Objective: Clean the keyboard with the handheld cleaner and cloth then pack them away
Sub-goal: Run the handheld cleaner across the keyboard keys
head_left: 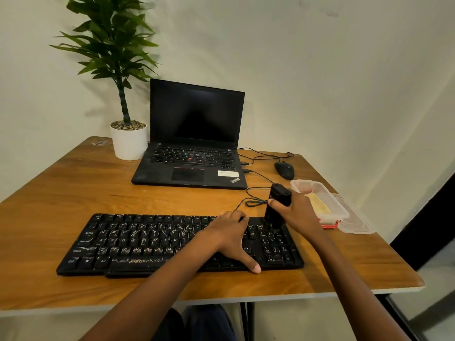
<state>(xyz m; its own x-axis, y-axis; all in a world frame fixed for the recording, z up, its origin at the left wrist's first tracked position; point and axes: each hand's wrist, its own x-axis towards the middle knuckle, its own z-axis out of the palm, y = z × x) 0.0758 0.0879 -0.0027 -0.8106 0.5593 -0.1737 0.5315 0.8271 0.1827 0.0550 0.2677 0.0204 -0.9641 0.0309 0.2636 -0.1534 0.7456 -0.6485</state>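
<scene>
A person seated at a wooden counter [73, 193] works a black handheld cleaner [277, 205] over a black keyboard [147, 244] that lies at 6 o'clock on the counter, along its near edge. The right hand [299, 214] is wrapped round the cleaner's body and holds it nearly upright, its lower end down on the keys at the keyboard's 3 o'clock end, by the number pad; that stance looks chosen to bring the working end straight down between the keys. The left hand [230, 238] spans the keyboard front to back just beside the cleaner, thumb on the near edge and fingers bent over the far edge, apparently to pin the board so it does not slide under the strokes. At 3 o'clock on the counter a clear container [343, 214] stands open, a yellow cloth [317, 204] lying inside and the lid [357, 226] resting beside it, likely left within the right hand's reach for the wiping and packing that remain. A shut-off laptop [194, 134] sits at 12 o'clock, a potted plant [128, 141] at 11 and a mouse [284, 169] at 2, all well apart from the work. Pale marks show across the keys at the keyboard's 9 o'clock end, so much of the cleaning appears not yet done.
</scene>
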